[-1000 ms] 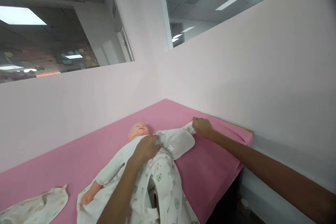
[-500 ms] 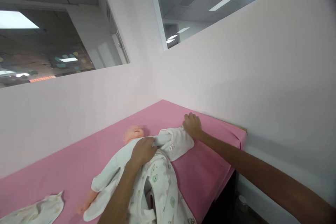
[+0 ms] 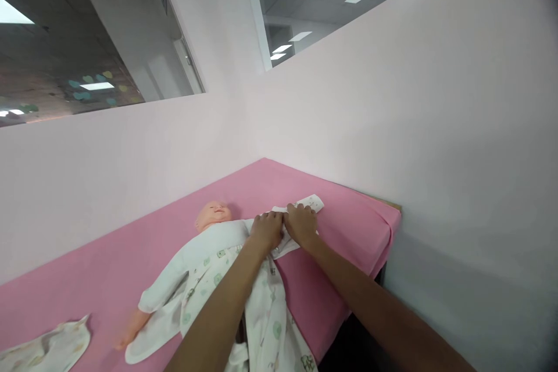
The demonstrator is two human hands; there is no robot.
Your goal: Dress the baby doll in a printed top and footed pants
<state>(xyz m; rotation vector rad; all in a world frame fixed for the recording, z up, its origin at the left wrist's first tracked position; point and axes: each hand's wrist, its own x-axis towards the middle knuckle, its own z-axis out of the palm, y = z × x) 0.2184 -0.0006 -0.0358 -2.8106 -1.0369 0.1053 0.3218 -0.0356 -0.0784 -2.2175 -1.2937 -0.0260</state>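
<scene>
A baby doll (image 3: 212, 215) lies on its back on the pink table cover (image 3: 340, 226), dressed in a white printed romper (image 3: 204, 267). My left hand (image 3: 267, 231) rests closed on the romper's shoulder by the doll's far arm. Right beside it, touching it, my right hand (image 3: 300, 224) grips the romper's far sleeve (image 3: 310, 204), whose cuff sticks out past my fingers. The doll's near arm (image 3: 131, 328) reaches toward the lower left, with a bare hand showing past the sleeve.
A second printed white cloth (image 3: 47, 349) lies at the lower left of the pink cover. Pale partition walls (image 3: 392, 116) close the far and right sides. The table's right edge (image 3: 383, 244) drops off to a dark gap.
My right hand has slid left along the sleeve until it meets my left hand. The sleeve is bunched between them, and the romper's front now lies more closed over the doll.
</scene>
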